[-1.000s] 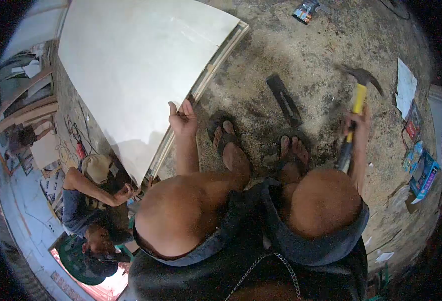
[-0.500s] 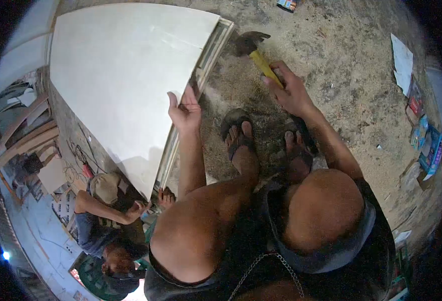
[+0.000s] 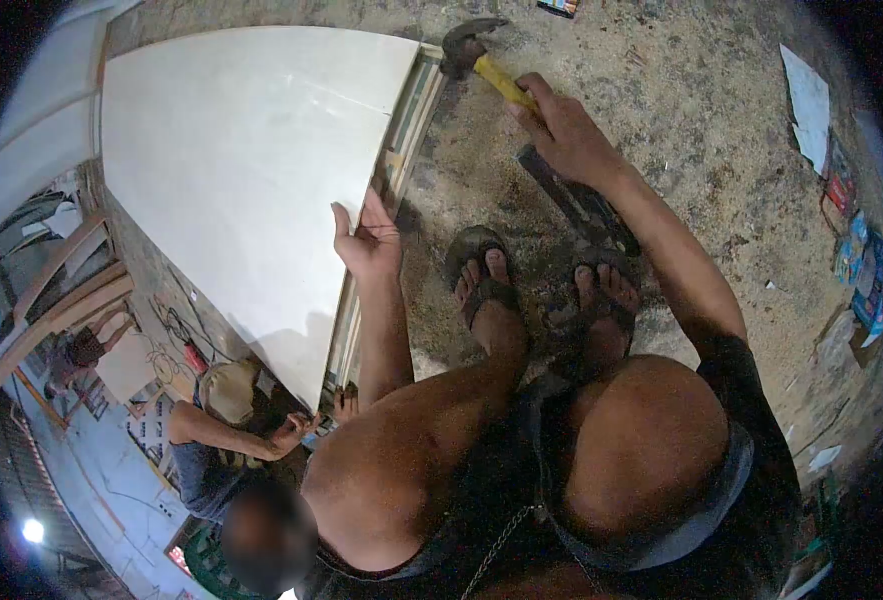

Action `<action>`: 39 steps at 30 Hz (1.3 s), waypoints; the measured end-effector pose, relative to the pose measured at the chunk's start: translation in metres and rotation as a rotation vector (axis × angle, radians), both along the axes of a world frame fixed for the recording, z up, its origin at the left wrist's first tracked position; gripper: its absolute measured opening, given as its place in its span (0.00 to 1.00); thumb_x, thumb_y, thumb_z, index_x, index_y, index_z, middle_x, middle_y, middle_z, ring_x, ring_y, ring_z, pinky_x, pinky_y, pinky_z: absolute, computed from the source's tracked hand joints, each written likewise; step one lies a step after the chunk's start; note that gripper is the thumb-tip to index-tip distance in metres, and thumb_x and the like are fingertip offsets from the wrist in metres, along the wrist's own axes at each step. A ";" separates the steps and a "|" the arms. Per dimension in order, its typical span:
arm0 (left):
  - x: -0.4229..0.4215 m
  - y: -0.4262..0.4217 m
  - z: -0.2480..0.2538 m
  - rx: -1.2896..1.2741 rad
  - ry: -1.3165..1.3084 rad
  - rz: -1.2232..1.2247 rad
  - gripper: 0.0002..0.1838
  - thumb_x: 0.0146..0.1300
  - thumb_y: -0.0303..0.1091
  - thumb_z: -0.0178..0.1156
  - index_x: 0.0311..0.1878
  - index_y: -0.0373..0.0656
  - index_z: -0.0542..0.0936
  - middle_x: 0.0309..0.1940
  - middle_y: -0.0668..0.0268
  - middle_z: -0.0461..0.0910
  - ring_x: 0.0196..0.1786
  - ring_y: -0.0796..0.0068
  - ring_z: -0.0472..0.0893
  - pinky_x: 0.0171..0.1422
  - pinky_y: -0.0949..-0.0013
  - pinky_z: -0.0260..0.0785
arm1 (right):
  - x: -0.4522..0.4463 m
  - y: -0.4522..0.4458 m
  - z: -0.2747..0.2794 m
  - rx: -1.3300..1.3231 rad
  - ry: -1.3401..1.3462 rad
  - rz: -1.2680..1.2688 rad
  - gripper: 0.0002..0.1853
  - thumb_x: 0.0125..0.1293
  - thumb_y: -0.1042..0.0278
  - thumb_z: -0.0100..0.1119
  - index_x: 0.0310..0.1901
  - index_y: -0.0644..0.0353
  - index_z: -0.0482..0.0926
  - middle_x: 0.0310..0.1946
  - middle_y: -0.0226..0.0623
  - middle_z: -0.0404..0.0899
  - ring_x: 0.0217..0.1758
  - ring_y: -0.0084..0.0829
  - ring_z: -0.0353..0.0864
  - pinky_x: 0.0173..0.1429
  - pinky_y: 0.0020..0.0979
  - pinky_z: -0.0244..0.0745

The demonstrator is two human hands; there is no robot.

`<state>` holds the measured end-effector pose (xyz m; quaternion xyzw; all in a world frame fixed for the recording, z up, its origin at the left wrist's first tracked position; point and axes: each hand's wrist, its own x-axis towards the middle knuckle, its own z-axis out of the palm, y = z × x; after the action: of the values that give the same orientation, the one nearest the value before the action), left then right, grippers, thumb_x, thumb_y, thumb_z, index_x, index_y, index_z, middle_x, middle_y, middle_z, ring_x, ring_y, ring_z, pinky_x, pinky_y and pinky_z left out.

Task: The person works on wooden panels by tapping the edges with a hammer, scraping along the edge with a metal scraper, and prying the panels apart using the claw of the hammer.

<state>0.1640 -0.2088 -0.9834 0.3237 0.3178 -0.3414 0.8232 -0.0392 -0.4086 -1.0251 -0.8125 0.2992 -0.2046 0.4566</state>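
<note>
In my right hand [image 3: 568,135] is a claw hammer [image 3: 501,80], gripped by its yellow handle. Its dark head is beyond the far right corner of a large white panel [image 3: 251,180], above the floor. My left hand [image 3: 369,240] grips the panel's right edge, with the thumb over the top face and the fingers at the side. Layered wooden strips [image 3: 411,115] show along that edge, under the white sheet. A co-worker's hand [image 3: 293,432] is at the panel's near corner. Between my right forearm and my feet lies a long dark object [image 3: 561,195], its kind unclear.
A co-worker [image 3: 216,460] crouches at the lower left, near a beige cap [image 3: 229,392]. Curved wooden pieces [image 3: 56,310] and cables [image 3: 176,325] lie further left. On the right are a pale sheet [image 3: 806,110] and blue packaging [image 3: 866,285]. My sandalled feet [image 3: 486,275] stand on the dusty floor.
My right hand and the hammer have moved up and to the left, toward the panel's far corner. The dark object shows more fully. My left hand stays at the edge.
</note>
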 end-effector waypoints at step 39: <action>0.001 -0.075 0.010 -0.159 -0.130 -0.207 0.18 0.66 0.30 0.49 0.51 0.23 0.68 0.45 0.44 0.75 0.49 0.58 0.78 0.50 0.68 0.78 | 0.031 -0.015 -0.012 -0.306 0.185 -0.002 0.18 0.70 0.59 0.43 0.53 0.63 0.62 0.16 0.39 0.70 0.20 0.39 0.74 0.24 0.41 0.69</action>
<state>0.1654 -0.2840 -0.9733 0.3098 0.2006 -0.4268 0.8256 -0.0080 -0.4241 -1.0372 -0.8875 0.3061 -0.1725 0.2980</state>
